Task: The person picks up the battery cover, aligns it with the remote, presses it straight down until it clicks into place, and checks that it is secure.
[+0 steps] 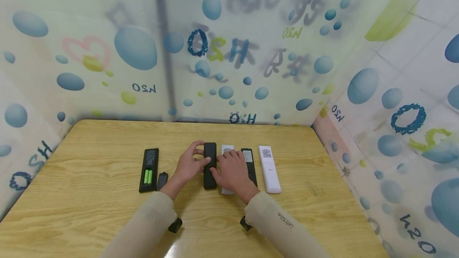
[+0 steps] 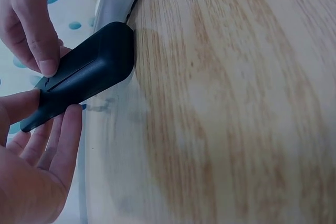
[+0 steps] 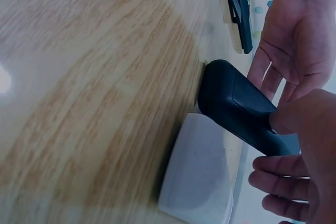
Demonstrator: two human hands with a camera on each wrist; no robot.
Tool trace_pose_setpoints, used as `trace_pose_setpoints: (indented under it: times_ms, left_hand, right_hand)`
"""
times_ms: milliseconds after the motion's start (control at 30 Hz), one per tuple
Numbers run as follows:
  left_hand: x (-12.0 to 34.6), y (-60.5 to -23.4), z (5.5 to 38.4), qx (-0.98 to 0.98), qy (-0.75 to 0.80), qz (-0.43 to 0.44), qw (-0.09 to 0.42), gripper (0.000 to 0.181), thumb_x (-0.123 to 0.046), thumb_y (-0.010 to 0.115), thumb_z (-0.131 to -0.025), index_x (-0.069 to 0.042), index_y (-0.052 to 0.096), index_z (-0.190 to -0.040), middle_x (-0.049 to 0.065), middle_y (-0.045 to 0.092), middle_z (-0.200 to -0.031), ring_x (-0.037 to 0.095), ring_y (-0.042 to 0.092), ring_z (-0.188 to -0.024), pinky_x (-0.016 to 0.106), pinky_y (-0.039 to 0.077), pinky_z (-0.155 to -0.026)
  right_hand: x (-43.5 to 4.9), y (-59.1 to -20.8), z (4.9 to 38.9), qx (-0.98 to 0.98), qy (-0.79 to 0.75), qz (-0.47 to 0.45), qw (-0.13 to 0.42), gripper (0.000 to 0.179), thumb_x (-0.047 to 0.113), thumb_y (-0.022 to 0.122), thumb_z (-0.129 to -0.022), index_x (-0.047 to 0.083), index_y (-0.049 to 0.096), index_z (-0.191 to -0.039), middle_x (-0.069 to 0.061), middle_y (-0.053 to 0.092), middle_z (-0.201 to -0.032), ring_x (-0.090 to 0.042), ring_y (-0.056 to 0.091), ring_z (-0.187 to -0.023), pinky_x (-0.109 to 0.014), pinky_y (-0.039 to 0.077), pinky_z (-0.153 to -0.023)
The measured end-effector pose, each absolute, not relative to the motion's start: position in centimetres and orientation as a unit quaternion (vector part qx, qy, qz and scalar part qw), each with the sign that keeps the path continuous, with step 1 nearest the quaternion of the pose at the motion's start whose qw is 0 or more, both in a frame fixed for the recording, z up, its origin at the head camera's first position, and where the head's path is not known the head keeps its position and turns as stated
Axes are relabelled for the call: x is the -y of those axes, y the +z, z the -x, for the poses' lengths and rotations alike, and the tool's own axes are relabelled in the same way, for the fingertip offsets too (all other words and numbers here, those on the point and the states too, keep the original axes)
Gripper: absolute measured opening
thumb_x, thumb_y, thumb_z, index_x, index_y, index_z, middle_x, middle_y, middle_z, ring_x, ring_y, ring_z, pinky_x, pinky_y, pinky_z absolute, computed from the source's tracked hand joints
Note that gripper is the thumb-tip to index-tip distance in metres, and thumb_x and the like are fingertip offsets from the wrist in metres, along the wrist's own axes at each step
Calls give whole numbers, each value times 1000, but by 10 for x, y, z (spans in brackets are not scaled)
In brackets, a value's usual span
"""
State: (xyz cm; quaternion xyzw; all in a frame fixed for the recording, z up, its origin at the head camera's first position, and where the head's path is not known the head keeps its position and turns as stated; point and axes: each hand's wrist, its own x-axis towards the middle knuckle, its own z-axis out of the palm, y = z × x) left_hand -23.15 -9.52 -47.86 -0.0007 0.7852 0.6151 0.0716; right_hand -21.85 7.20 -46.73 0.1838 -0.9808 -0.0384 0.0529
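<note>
A black remote control (image 1: 210, 176) lies back side up, its battery cover (image 3: 252, 98) showing in the right wrist view. My left hand (image 1: 188, 165) grips it at the far part, thumb (image 2: 23, 107) on top and fingers (image 2: 68, 137) along its left side. From the other side my right hand (image 1: 233, 170) presses its thumb (image 3: 286, 119) on the cover, near the left thumb. The right hand's other fingers (image 3: 281, 187) reach over a white remote control (image 3: 197, 171), apart from the black one's edge. That white remote is partly hidden under the hand.
Left on the wooden table (image 1: 89, 210) lies a black remote (image 1: 144, 182) with its compartment uncovered and two green batteries (image 1: 148, 176) inside. Its loose cover (image 1: 162, 180) is beside it. Right of my hands are another black remote (image 1: 248, 156) and a white remote (image 1: 270, 170).
</note>
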Motion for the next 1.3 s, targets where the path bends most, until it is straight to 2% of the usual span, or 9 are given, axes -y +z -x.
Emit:
trace_pose_setpoints:
  times_ms: [400, 933, 1133, 1300]
  left_hand:
    - [95, -476, 232, -787, 614, -7, 70, 56, -14, 67, -92, -25, 43, -141, 17, 59, -126, 26, 69, -91, 43, 60, -68]
    - [94, -478, 230, -785, 615, -7, 72, 56, -13, 66, -93, -25, 42, -142, 17, 58, -127, 26, 68, -93, 42, 60, -69]
    - [94, -477, 231, -787, 612, -6, 72, 57, -13, 67, -92, -25, 42, -142, 17, 58, -128, 27, 68, -93, 43, 60, -69]
    - [94, -475, 231, -789, 611, -6, 71, 57, -14, 67, -93, -25, 42, -142, 17, 57, -128, 27, 68, -94, 44, 60, -69]
  right_hand:
    - [-69, -461, 220, 988, 12, -156, 9, 46, 58, 54, -93, 19, 67, -115, 2, 67, -107, -21, 54, -111, -42, 40, -101]
    - [-71, -463, 220, 986, 20, -167, 19, 48, 60, 50, -94, 19, 69, -111, 2, 68, -104, -21, 55, -109, -42, 40, -101]
    - [-71, -464, 223, 985, 18, -167, 27, 47, 62, 54, -91, 19, 69, -102, 3, 67, -97, -20, 55, -105, -41, 40, -100]
    - [-69, -463, 225, 986, -2, -167, 19, 50, 64, 56, -88, 19, 68, -105, 2, 68, -103, -21, 54, -109, -42, 39, -101]
